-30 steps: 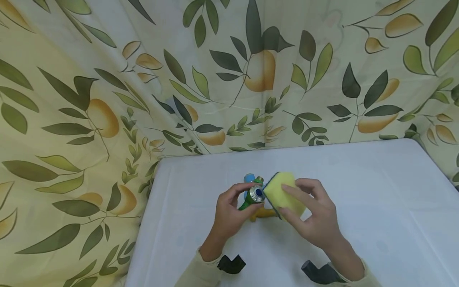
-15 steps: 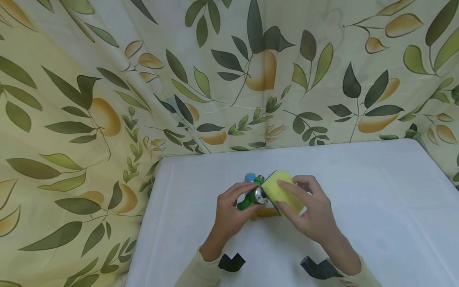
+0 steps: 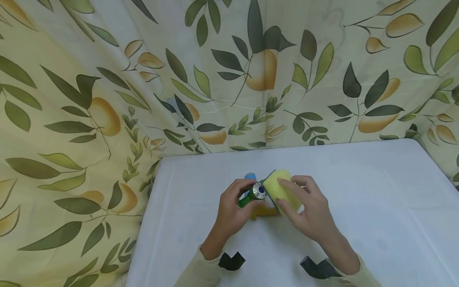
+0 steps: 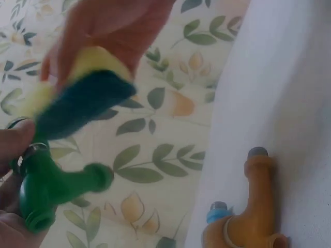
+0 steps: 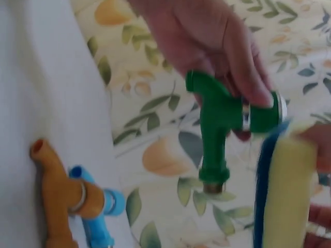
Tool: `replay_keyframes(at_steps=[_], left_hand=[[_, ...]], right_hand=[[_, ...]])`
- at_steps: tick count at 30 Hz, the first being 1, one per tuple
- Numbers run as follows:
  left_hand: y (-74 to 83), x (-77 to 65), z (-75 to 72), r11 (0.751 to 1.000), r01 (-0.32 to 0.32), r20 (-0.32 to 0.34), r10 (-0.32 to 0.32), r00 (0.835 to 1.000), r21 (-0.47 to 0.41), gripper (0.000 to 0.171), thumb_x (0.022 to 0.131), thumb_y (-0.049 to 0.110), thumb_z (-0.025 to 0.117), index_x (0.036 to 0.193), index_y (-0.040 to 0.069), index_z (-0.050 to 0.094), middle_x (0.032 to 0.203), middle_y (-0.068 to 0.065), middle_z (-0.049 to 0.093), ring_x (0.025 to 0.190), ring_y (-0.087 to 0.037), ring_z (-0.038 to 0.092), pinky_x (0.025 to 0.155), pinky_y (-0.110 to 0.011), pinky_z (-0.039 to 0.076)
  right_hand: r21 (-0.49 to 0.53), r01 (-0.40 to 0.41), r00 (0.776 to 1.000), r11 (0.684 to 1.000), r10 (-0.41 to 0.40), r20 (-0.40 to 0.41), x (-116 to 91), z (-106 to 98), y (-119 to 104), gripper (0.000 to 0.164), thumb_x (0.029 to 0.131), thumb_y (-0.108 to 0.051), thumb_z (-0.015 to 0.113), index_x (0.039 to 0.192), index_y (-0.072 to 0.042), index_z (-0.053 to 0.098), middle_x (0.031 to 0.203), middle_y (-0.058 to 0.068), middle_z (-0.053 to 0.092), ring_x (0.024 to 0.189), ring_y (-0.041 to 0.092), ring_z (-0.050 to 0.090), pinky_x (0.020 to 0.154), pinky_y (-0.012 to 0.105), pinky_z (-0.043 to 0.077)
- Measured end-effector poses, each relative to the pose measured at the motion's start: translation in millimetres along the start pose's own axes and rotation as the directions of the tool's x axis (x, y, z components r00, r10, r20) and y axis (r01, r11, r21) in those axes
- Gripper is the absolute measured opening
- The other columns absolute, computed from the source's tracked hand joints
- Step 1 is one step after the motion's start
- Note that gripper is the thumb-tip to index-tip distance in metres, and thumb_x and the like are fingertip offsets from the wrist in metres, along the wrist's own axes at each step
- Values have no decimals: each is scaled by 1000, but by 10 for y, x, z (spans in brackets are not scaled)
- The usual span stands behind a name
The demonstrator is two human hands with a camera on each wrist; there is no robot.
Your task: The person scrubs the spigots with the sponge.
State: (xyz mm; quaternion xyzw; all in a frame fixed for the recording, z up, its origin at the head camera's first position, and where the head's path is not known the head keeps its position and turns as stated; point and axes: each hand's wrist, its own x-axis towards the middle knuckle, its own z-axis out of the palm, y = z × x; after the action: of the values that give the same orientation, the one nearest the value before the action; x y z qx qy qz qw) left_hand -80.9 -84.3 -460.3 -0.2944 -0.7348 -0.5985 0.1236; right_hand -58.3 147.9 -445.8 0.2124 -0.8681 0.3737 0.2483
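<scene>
My left hand [image 3: 232,211] grips a green plastic tap [image 5: 213,121] around its knob, in the air above the table. The knob has a silver band and a round silver end with a dark blue centre, which faces up toward the head view. My right hand [image 3: 317,217] pinches a sponge [image 3: 283,190], yellow with a dark blue-green scouring side [image 4: 88,101]. That scouring side is right at the knob's silver end. In the right wrist view, the tap's threaded brass inlet [image 5: 213,188] points down.
An orange tap [image 5: 56,191] and a blue tap [image 5: 97,227] lie close together on the white table [image 3: 376,199], partly behind the hands in the head view. Leaf-patterned cloth [image 3: 229,79] hangs behind the table and along its left side.
The green tap's knob end turns right, then back up toward the head view. The sponge has shifted slightly left and up with the right hand, staying against the knob end.
</scene>
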Motion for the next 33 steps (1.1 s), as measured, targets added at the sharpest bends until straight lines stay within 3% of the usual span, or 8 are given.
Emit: replay_keyframes(at_steps=[4,7,13,19,23,28,31,33], left_hand=[[-83,78,-78,984,122,-31,-127,991,-131,53,94,1,70,144,4,51,132,-18,58,120,-20,61,102,-30,55],[-185,207,-158,960,211,-85,-229,970,-183,46,97,4,67,141,2,54,134,-17,58,120,-22,59,102,-28,55],[-531,556,-305,904,396,-151,-420,895,-162,43,100,18,67,141,11,58,134,-8,62,124,-19,62,101,-25,54],[-916,825,-360,834,528,-128,-548,827,-160,42,100,24,68,140,15,62,129,-7,64,117,-23,67,87,-24,58],[-1128,873,-336,775,613,-113,-630,768,-155,35,99,20,69,134,17,67,127,-7,65,114,-22,64,81,-22,55],[-1335,816,-264,711,681,-130,-702,700,-176,30,97,16,71,127,16,71,121,-10,68,107,-20,65,79,-23,55],[-1424,774,-219,694,692,-135,-719,682,-201,32,97,15,71,129,12,69,116,-12,69,104,-19,66,79,-24,56],[-1467,757,-194,692,689,-137,-720,680,-216,33,97,15,71,129,10,69,115,-13,69,103,-19,67,79,-24,57]], right_hand=[[-75,-96,993,993,91,-72,-4,-19,61,56,72,-14,88,126,-17,72,114,10,60,99,19,56,80,13,44],[-51,-133,987,990,127,-93,-24,-59,82,57,71,-13,89,126,-16,72,113,9,60,99,17,54,80,10,41],[-29,-176,980,984,173,-99,-64,-108,86,57,72,-12,88,127,-18,72,114,9,60,100,13,52,82,7,37],[-19,-183,979,983,181,-93,-103,-110,95,57,73,-11,88,127,-18,72,114,7,60,101,9,50,81,8,38],[-15,-183,979,983,181,-98,-116,-112,95,56,73,-10,88,127,-18,72,114,7,60,101,7,50,81,8,37],[-5,-193,977,981,191,-92,-130,-116,84,56,73,-10,87,126,-18,72,115,6,60,101,5,49,81,9,37],[-3,-194,977,981,193,-91,-137,-119,81,56,73,-9,88,126,-18,72,114,6,60,101,5,49,81,8,38],[-3,-195,977,981,194,-91,-139,-122,78,56,73,-9,88,126,-18,72,114,6,60,102,6,49,81,8,37]])
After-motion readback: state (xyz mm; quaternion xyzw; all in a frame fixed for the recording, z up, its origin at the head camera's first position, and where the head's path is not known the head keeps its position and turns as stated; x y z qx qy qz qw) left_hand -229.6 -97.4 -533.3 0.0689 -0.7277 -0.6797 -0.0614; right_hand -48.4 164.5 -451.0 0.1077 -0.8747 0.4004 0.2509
